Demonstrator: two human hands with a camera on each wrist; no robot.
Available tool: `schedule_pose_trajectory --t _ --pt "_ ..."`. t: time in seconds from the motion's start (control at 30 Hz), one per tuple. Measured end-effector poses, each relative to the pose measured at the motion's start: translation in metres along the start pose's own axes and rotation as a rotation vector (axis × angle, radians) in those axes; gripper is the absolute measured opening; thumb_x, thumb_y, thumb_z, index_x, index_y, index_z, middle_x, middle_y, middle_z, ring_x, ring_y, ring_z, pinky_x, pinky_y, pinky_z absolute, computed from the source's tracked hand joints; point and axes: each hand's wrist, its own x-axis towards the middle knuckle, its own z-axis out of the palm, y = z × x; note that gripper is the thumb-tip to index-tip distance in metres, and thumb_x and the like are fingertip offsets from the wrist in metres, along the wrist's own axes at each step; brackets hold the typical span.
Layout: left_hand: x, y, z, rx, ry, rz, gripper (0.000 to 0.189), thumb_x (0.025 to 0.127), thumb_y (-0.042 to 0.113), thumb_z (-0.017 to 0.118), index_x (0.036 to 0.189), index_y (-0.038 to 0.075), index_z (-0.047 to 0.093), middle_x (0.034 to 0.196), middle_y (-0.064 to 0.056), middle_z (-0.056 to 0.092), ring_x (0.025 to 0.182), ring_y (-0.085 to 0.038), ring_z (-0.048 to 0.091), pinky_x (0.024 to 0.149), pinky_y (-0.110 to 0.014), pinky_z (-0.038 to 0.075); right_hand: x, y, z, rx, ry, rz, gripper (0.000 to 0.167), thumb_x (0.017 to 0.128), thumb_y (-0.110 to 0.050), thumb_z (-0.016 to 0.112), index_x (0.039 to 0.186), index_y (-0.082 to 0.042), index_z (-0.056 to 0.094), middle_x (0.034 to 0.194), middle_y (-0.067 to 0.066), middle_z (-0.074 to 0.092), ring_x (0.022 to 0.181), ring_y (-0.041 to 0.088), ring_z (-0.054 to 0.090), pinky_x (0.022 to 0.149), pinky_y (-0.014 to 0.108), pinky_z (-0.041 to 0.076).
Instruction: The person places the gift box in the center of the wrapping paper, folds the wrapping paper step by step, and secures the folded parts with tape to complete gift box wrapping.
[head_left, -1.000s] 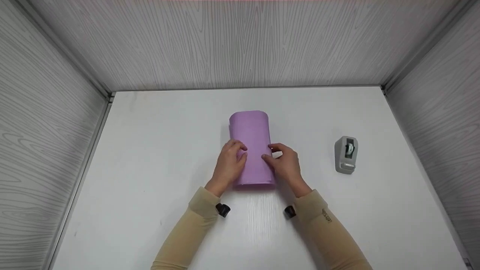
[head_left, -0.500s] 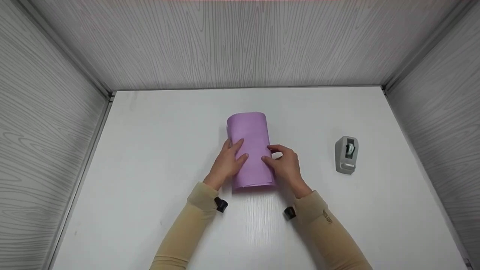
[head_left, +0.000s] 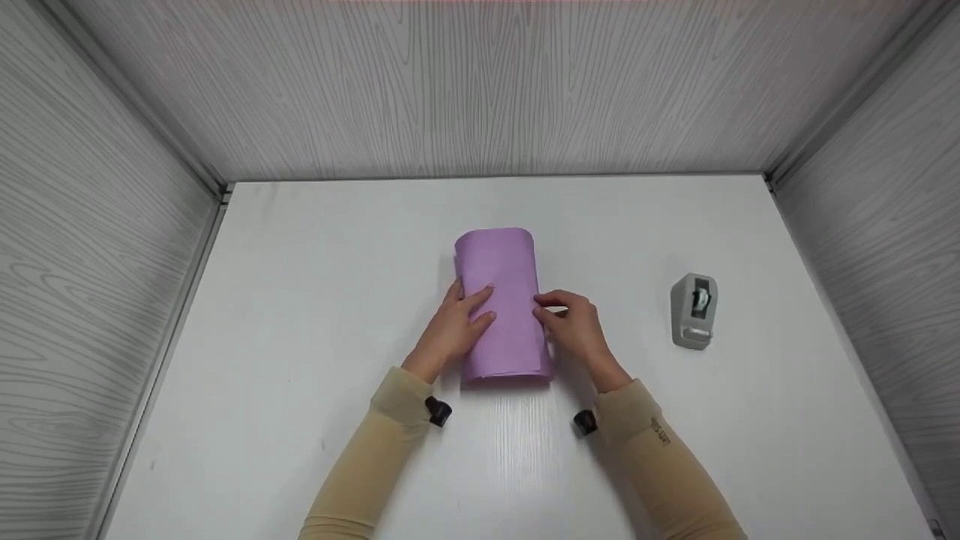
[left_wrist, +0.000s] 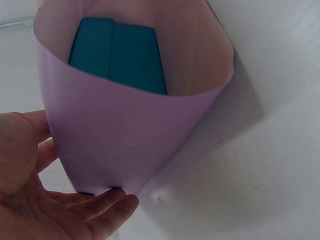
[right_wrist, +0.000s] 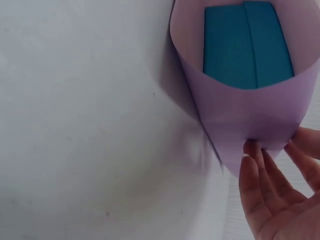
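A sheet of purple paper [head_left: 499,262] is wrapped into a long loose sleeve on the white table. Through its near open end, a teal box [left_wrist: 135,57] with a seam along its face shows inside. My left hand [head_left: 448,330] holds the sleeve's left side, its thumb and a spread finger lying over the top, other fingers along the side. On the opposite side my right hand [head_left: 576,326] pinches the right edge of the paper between thumb and fingers. In the right wrist view, those fingertips [right_wrist: 253,147] press against the paper's wall.
To the right of the sleeve stands a grey tape dispenser [head_left: 691,330] with a small roll in it. Grey wood-grain panels [head_left: 495,90] enclose the white table [head_left: 322,262] at the back and both sides. A black wrist camera sits at each cuff.
My left hand has spread its fingers and shifted to the sleeve's left side. The sleeve has slid slightly toward me and left. My right thumb has drawn back to the right edge.
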Motion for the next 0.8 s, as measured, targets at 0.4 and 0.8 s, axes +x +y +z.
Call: schedule_pose_trajectory --t 0.4,0.8 --pt "-0.0014 -0.0044 -0.0028 0.035 -0.06 0.085 0.049 0.099 0.035 0.058 0.147 0.027 0.045 0.16 -0.026 -0.001 0.144 -0.041 0.016 0.114 -0.048 0.025 0.0016 0.0045 0.0011 0.047 0.039 -0.035 0.024 0.09 -0.012 0.072 0.114 -0.007 0.074 0.11 0.007 0.07 0.077 0.017 0.068 0.067 0.025 0.054" --pt "-0.0031 -0.0042 -0.0025 0.096 -0.048 0.13 0.046 0.1 0.036 0.056 0.145 0.031 0.047 0.159 -0.029 -0.001 0.143 -0.042 0.018 0.112 -0.051 0.028 0.0 -0.004 0.0066 -0.044 0.068 0.006 0.028 0.087 -0.029 0.076 0.109 -0.01 0.074 0.11 0.005 0.069 0.077 0.017 0.067 0.064 0.03 0.055"
